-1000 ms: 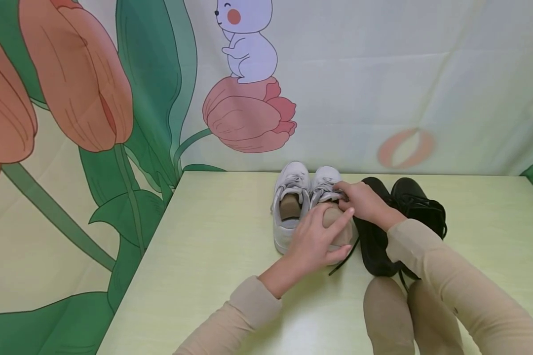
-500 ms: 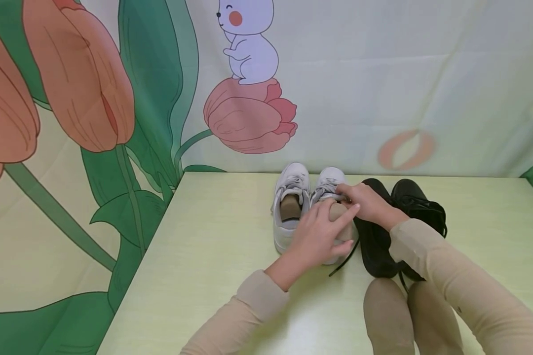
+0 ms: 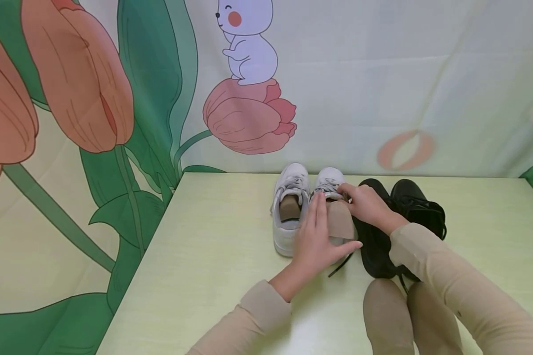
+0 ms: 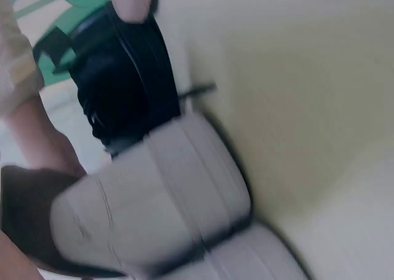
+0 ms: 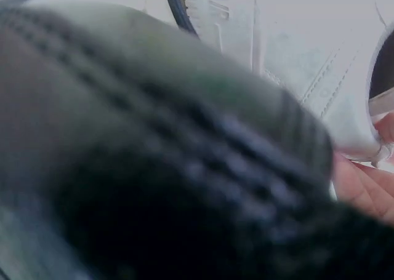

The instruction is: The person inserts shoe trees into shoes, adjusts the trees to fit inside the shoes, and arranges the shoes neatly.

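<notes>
Two white lace-up sneakers stand side by side in the head view. The left sneaker [image 3: 285, 244] has a brown insert [image 3: 289, 208] in its opening. At the right sneaker [image 3: 330, 176], a tan piece [image 3: 341, 222], stiff and paper-like, rises from the opening. My left hand [image 3: 315, 246] lies along the left of this piece, fingers straight and thumb spread. My right hand [image 3: 367, 204] pinches the right sneaker's collar near the laces. In the left wrist view, the white heel [image 4: 166, 188] fills the middle. White sneaker leather [image 5: 289, 40] and fingers [image 5: 366, 188] show in the right wrist view.
A pair of black shoes [image 3: 375, 251] stands right of the sneakers, partly under my right forearm. A black lace [image 3: 339, 266] trails on the pale table [image 3: 213, 236]. The person's knees [image 3: 388, 315] are at the front. A printed tulip curtain [image 3: 337, 98] hangs behind.
My left hand has shifted from over the right sneaker's opening to its left, and its fingers have straightened. The tan piece now shows larger and flatter. My right hand stays at the collar.
</notes>
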Available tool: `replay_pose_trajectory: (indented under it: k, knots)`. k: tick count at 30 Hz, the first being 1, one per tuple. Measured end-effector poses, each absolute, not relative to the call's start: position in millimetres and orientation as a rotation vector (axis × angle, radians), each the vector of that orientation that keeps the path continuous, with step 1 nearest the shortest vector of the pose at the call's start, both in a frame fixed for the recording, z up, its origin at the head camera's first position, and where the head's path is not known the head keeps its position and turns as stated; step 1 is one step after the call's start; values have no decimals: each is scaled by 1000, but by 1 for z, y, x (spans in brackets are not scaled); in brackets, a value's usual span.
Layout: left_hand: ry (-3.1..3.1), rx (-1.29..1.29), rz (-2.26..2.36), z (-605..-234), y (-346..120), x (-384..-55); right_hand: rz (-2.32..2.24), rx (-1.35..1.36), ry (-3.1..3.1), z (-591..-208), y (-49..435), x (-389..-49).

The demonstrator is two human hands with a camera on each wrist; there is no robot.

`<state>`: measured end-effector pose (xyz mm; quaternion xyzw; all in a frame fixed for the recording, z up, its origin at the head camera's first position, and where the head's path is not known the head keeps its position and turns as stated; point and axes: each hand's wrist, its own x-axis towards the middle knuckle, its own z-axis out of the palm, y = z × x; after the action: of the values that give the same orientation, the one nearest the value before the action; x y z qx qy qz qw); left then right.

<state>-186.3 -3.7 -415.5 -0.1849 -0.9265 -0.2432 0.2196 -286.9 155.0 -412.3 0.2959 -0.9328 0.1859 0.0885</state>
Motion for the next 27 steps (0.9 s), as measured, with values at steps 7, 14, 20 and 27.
replay_pose_trajectory:
  k: [7, 14, 20, 27]
  knots:
    - [-2529, -432, -797, -415, 2, -186, 512, 878, -2748, -411, 154, -284]
    - [-2640, -464, -838, -400, -2, -196, 479, 898, -2723, -411, 154, -283]
    - [-2765, -535, -905, -387, -10, -209, 487, 881, -2751, -412, 156, -283]
    - [-2846, -576, -975, -380, -21, -215, 510, 897, -2747, -411, 156, -283]
